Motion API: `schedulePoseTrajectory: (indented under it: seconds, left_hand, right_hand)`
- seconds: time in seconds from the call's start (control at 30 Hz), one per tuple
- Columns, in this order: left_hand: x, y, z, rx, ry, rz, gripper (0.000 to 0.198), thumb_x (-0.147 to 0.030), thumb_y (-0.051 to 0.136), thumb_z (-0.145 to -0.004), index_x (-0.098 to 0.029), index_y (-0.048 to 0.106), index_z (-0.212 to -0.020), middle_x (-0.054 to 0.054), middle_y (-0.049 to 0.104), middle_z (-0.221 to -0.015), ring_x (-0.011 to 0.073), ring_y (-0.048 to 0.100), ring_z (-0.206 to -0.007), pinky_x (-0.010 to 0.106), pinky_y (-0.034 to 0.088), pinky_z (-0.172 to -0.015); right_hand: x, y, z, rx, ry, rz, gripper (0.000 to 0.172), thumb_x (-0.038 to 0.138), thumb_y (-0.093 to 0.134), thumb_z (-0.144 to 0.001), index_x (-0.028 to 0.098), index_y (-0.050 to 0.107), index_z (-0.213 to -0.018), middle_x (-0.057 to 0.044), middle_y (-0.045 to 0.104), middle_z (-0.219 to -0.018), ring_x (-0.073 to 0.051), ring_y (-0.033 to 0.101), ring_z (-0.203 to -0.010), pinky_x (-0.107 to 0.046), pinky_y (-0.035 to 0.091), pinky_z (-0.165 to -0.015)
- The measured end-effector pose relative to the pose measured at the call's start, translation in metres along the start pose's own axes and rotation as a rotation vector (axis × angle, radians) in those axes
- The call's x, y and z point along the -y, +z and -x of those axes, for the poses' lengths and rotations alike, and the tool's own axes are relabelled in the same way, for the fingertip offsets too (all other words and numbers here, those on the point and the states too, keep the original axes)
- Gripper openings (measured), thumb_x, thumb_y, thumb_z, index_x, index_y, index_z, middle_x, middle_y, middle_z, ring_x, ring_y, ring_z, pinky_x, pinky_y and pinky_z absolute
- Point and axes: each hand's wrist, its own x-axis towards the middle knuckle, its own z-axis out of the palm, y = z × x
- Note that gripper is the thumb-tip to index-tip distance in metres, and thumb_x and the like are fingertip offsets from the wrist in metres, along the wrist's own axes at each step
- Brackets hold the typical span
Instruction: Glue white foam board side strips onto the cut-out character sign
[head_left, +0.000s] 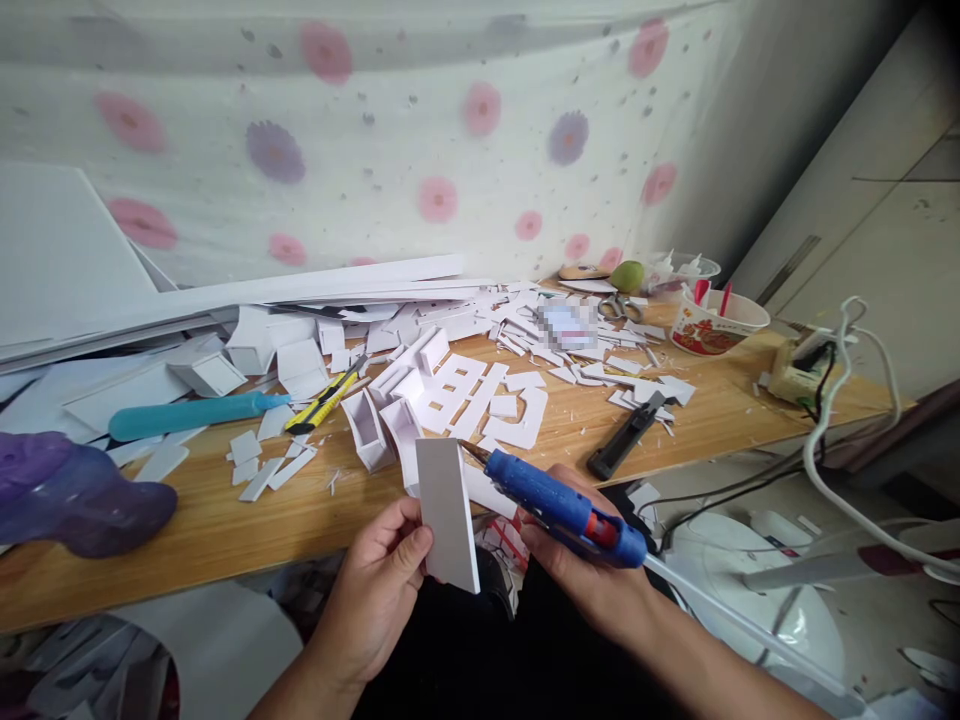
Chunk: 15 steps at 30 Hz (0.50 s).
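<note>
My left hand (pixel 382 575) pinches a white foam board piece (pixel 446 515) by its left edge, holding it upright just off the table's front edge. In my right hand (pixel 577 570) is a blue hot glue gun (pixel 559 505), its dark nozzle at the upper right edge of the board piece; I cannot tell whether they touch. A clear glue stick (pixel 739 615) runs out of the gun's back. Behind the board piece stand small box-like white parts (pixel 369 430), beside a flat cut-out character shape (pixel 454 390). My right fingers are partly hidden by the gun.
A yellow utility knife (pixel 324 400), a teal tube (pixel 191 412) and a purple translucent object (pixel 82 495) lie on the left. A black cutter (pixel 628 440), scissors (pixel 621 308) and a paper bowl (pixel 716 322) are on the right. White offcuts litter the wooden table (pixel 315 525); cables (pixel 817 430) hang at right.
</note>
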Motion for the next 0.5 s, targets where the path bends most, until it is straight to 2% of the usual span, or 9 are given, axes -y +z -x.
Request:
schedulePoseTrajectory:
  seconds: [0.2,0.5]
  left_hand:
    - [0.0013,-0.0014,-0.001,0.002,0.016,-0.017,0.019,-0.035,0.075,-0.078,-0.019,0.069,-0.087,0.002,0.065,-0.078,0.0105,0.057,-0.068,0.02,0.049,-0.064]
    - [-0.0033,0.0006,0.0005,-0.02,0.029,-0.001,0.021,-0.034,0.077,-0.075,-0.017,0.067,-0.084,0.002,0.064,-0.077,0.0118,0.057,-0.069,0.021,0.049,-0.064]
  right_hand:
    - [0.0006,0.001,0.0005,0.005,0.014,-0.006,0.019,0.026,0.056,-0.086,0.021,0.049,-0.069,0.003,0.05,-0.068,-0.013,0.052,-0.063,-0.025,0.042,-0.061]
    - [0.0017,0.0015,0.0023,0.006,0.022,-0.018,0.022,0.024,0.058,-0.084,0.021,0.046,-0.066,0.002,0.05,-0.068,-0.013,0.051,-0.061,-0.025,0.043,-0.058]
